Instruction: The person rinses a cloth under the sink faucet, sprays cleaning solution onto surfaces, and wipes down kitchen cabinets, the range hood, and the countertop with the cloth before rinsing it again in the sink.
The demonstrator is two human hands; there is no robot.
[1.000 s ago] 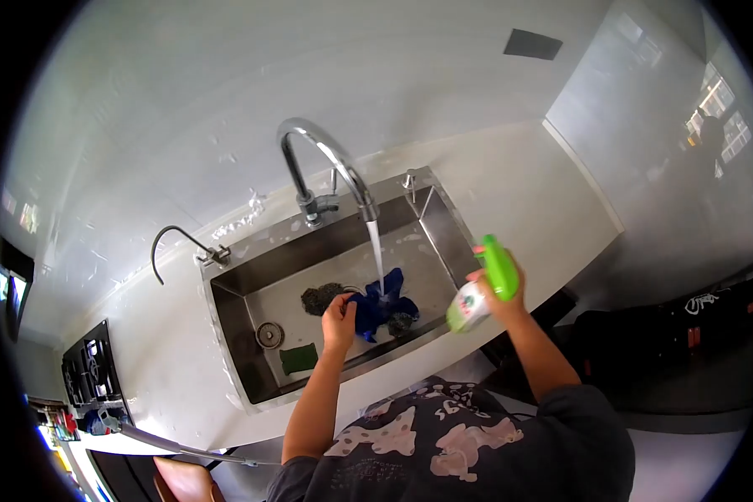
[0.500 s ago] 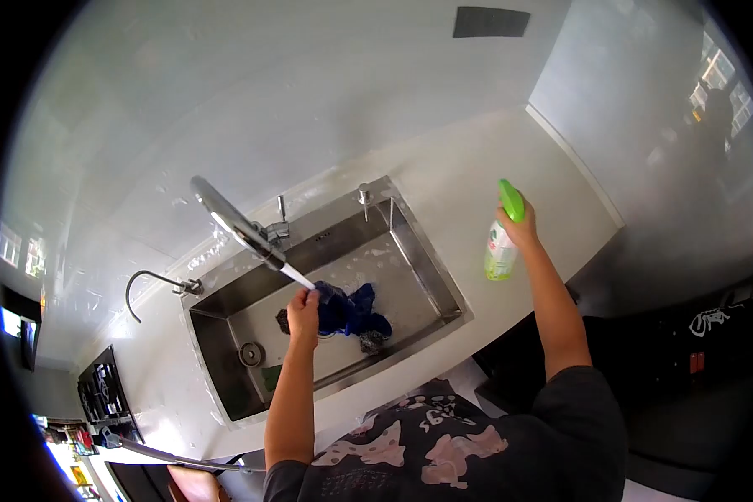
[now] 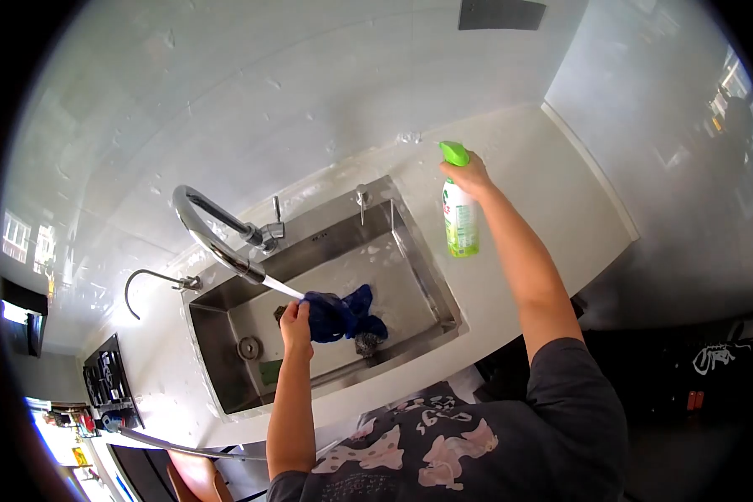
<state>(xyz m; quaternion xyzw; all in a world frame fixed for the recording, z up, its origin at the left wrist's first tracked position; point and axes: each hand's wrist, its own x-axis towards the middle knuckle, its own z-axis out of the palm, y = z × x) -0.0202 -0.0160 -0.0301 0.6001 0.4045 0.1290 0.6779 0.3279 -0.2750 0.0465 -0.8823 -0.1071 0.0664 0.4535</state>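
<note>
My left hand is closed on a dark blue cloth over the sink. Water from the curved faucet streams onto the cloth beside my fingers. On the right, my right hand grips a spray bottle by its green trigger head. The bottle is upright, white and green with a printed label, above the counter just past the sink's right rim. A grey mesh scourer touches the cloth's lower edge, and a brownish scrubber is partly hidden behind my left hand.
A green scouring pad lies near the drain in the sink. Behind the rim stand a thin curved tap and a soap dispenser. A gas hob is at far left. Wet spots mark the backsplash wall.
My right hand has moved the spray bottle left and farther back, toward the sink's right rim. My left hand stays at the cloth under the stream.
</note>
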